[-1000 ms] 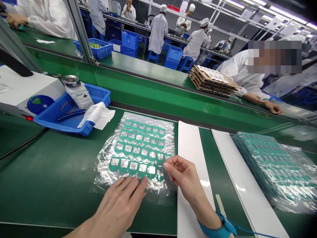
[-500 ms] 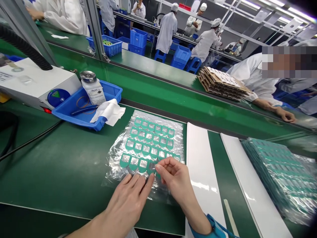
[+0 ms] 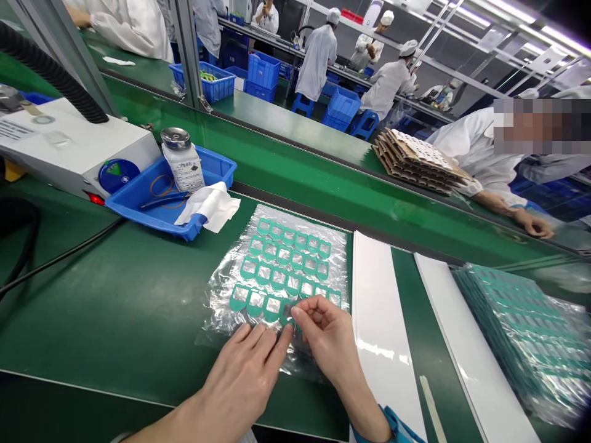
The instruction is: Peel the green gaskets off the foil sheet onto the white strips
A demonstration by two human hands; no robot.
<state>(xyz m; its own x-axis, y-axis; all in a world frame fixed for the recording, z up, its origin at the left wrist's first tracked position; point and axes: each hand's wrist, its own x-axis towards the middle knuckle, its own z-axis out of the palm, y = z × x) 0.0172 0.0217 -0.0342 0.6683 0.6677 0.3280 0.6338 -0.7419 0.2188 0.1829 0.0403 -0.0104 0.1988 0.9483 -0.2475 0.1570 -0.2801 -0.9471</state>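
Observation:
A clear plastic sheet [image 3: 220, 311] lies on the green bench, bearing rows of small green frames [image 3: 240, 304] with square windows. My left hand [image 3: 252, 366] rests palm down across the sheet's near edge, fingers stretched out, the index fingertip at the bottom row. Beside it, my right hand [image 3: 330, 338] pinches with thumb and index finger at a small dark grey square piece [image 3: 287, 311], which lies over the window of a green frame in that row. The right fingers cover part of the piece and the frames behind them.
White strips [image 3: 376, 307] lie right of the sheet, then a stack of bagged green frames [image 3: 517, 326]. At left stand a blue tray [image 3: 184, 229] with a bottle [image 3: 183, 166] and a white machine [image 3: 69, 147]. Beyond the partition, a co-worker's hand [image 3: 533, 223] is near stacked cardboard [image 3: 415, 163].
The view has shifted slightly, moving the bench things a little to the right in the picture. Both hands keep nearly the same places on the sheet, the right still pinching at the grey piece.

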